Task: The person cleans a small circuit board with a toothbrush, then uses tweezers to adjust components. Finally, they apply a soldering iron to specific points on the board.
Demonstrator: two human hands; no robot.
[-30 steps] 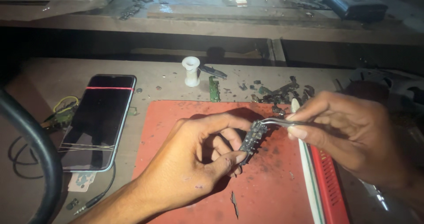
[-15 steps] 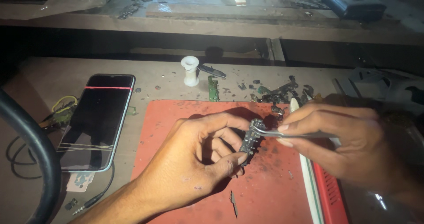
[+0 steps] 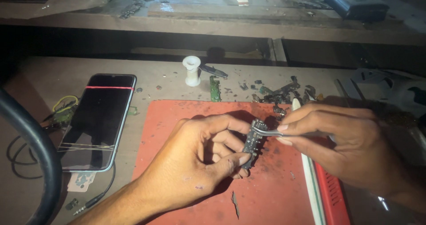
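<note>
Tweezers (image 3: 268, 131) pinched in your right hand (image 3: 337, 140) poke the small board (image 3: 252, 141), which your left hand (image 3: 199, 163) pinches over the red mat (image 3: 186, 114). Push hard and it may slip.

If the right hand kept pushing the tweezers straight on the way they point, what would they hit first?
Most likely the small circuit board: the right hand aims the tweezers leftward at its upper end, apparently already touching. Just beyond lie the left hand fingers.

Mat (image 3: 186, 114): red, matt, scuffed rubber. Tweezers (image 3: 266, 130): bright metal. Phone (image 3: 100, 120): glossy black glass. Spool (image 3: 191, 70): white plastic. Worktop (image 3: 53, 74): dull, worn wood.
</note>
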